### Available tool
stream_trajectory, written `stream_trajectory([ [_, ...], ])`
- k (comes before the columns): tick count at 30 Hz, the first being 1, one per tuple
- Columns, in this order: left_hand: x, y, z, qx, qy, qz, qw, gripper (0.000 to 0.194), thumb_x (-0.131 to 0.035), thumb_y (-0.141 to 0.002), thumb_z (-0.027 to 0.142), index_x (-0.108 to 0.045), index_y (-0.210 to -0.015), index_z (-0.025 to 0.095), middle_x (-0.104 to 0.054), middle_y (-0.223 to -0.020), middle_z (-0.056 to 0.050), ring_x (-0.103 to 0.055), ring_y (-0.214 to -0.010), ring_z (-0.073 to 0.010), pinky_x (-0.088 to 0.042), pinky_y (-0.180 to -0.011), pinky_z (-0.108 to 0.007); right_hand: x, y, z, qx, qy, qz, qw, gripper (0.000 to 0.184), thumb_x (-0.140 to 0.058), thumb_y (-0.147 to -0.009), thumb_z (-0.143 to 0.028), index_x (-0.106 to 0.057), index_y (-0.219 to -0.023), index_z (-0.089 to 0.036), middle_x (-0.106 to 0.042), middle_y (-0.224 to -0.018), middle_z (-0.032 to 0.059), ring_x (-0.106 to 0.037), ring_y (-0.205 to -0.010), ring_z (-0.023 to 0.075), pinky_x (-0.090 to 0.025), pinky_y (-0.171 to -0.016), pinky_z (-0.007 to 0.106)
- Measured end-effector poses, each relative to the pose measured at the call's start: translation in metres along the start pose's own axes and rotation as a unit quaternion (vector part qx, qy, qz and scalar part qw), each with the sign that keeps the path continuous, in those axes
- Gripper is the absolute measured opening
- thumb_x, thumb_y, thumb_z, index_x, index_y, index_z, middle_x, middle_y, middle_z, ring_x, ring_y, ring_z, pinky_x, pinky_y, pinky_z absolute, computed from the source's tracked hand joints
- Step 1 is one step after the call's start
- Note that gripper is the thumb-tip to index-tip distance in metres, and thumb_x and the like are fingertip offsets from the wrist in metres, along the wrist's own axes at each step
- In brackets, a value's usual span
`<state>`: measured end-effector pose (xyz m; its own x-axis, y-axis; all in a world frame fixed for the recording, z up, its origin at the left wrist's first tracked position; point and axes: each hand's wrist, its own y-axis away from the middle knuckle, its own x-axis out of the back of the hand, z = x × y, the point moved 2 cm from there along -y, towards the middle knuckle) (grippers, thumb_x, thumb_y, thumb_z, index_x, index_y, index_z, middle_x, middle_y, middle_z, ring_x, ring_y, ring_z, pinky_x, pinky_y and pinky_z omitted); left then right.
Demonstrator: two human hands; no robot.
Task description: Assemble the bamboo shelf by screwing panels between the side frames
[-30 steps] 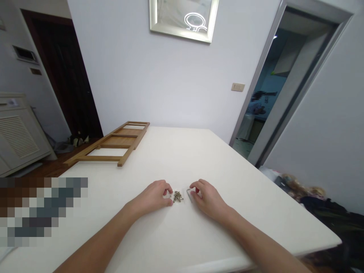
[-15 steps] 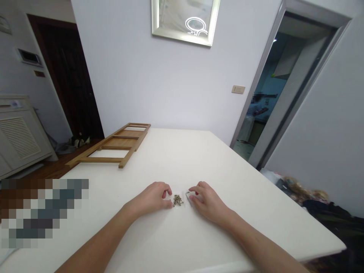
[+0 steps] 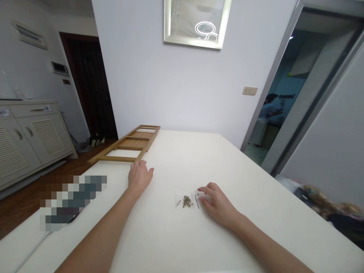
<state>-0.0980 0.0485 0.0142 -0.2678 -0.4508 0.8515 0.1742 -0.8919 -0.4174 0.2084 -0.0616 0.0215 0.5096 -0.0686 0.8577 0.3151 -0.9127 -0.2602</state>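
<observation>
My left hand (image 3: 140, 175) is at the near corner of a flat wooden frame with slats and panels (image 3: 133, 143). Its thumb stands apart from the fingers and nothing shows in it; whether the fingertips touch the wood I cannot tell. A small pile of brass-coloured screws (image 3: 187, 201) lies on the white table (image 3: 159, 235), on what looks like a clear plastic bag. One separate screw (image 3: 178, 203) lies left of the pile. To the right of the pile is an L-shaped hex key (image 3: 197, 201). My right hand (image 3: 216, 201) hovers or rests beside it, thumb and fingers apart.
At the left table edge lies a blurred-out object (image 3: 75, 201) with a white cable (image 3: 32, 250). A wall with a framed picture (image 3: 196, 41) rises behind the table. Through the right doorway a person (image 3: 269, 110) is visible. Bags and clothes (image 3: 321, 197) lie right of the table.
My left hand has moved from beside the screws, away and leftward to the frame's near corner. The right hand stays by the hex key. The view has turned slightly left.
</observation>
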Motion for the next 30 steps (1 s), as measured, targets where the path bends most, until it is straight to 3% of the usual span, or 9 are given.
stream_trajectory([
  [3, -0.007, -0.011, -0.028, 0.118, -0.003, 0.035, 0.992, 0.052, -0.056, -0.082, 0.041, -0.051, -0.119, 0.004, -0.056, -0.113, -0.021, -0.051, -0.110, -0.0350, -0.042, -0.089, -0.042, -0.002, -0.001, 0.005, -0.004, 0.002, 0.013, 1.000, 0.029, -0.047, -0.093, -0.031, -0.064, -0.114, -0.020, -0.057, -0.101, 0.0096, -0.056, -0.097, 0.0217, -0.046, -0.086, 0.036],
  [5, -0.011, -0.015, -0.040, 0.159, 0.001, 0.041, 0.986, 0.054, -0.054, -0.083, 0.042, -0.052, -0.118, 0.001, -0.055, -0.114, -0.024, -0.053, -0.107, -0.0358, -0.044, -0.086, -0.043, -0.003, -0.001, 0.007, -0.006, -0.001, 0.019, 1.000, 0.028, -0.046, -0.093, -0.031, -0.065, -0.112, -0.020, -0.057, -0.101, 0.0093, -0.056, -0.095, 0.0213, -0.046, -0.084, 0.036],
  [11, -0.012, -0.015, -0.047, 0.148, 0.014, 0.028, 0.988, 0.036, -0.044, -0.089, 0.040, -0.067, -0.099, 0.014, -0.062, -0.100, -0.017, -0.060, -0.091, -0.0305, -0.047, -0.073, -0.039, -0.002, -0.002, 0.007, -0.014, -0.012, 0.023, 1.000, 0.027, -0.045, -0.094, -0.031, -0.066, -0.106, -0.020, -0.058, -0.099, 0.0083, -0.058, -0.091, 0.0201, -0.047, -0.081, 0.035],
  [17, -0.002, -0.011, -0.040, 0.131, 0.008, 0.066, 0.989, 0.038, -0.043, -0.088, 0.043, -0.068, -0.104, 0.019, -0.062, -0.100, -0.015, -0.058, -0.094, -0.0311, -0.047, -0.073, -0.041, -0.002, -0.003, 0.007, -0.013, -0.023, 0.029, 0.999, 0.026, -0.044, -0.094, -0.029, -0.066, -0.104, -0.020, -0.059, -0.097, 0.0081, -0.059, -0.091, 0.0197, -0.047, -0.082, 0.034],
  [22, 0.001, -0.012, -0.029, 0.116, 0.016, 0.077, 0.990, 0.034, -0.042, -0.087, 0.040, -0.067, -0.093, 0.018, -0.064, -0.097, -0.012, -0.060, -0.091, -0.0289, -0.046, -0.074, -0.039, -0.001, -0.003, 0.008, -0.016, -0.033, 0.030, 0.999, 0.025, -0.044, -0.093, -0.029, -0.066, -0.102, -0.020, -0.059, -0.097, 0.0080, -0.060, -0.091, 0.0196, -0.047, -0.081, 0.034],
  [27, 0.003, -0.003, 0.002, 0.066, 0.014, 0.048, 0.997, 0.026, -0.044, -0.085, 0.038, -0.062, -0.090, 0.019, -0.065, -0.097, -0.011, -0.061, -0.089, -0.0280, -0.044, -0.073, -0.037, -0.002, -0.007, 0.010, -0.034, -0.055, 0.055, 0.996, 0.022, -0.048, -0.090, -0.024, -0.068, -0.097, -0.019, -0.062, -0.091, 0.0064, -0.060, -0.082, 0.0176, -0.048, -0.077, 0.032],
  [30, 0.005, 0.009, 0.026, 0.000, -0.004, 0.044, 0.999, 0.020, -0.045, -0.085, 0.034, -0.059, -0.083, 0.020, -0.064, -0.092, -0.009, -0.061, -0.087, -0.0264, -0.043, -0.074, -0.036, -0.002, -0.014, 0.009, -0.052, -0.073, 0.079, 0.993, 0.020, -0.050, -0.087, -0.022, -0.069, -0.093, -0.019, -0.063, -0.086, 0.0052, -0.059, -0.077, 0.0168, -0.047, -0.074, 0.031],
])
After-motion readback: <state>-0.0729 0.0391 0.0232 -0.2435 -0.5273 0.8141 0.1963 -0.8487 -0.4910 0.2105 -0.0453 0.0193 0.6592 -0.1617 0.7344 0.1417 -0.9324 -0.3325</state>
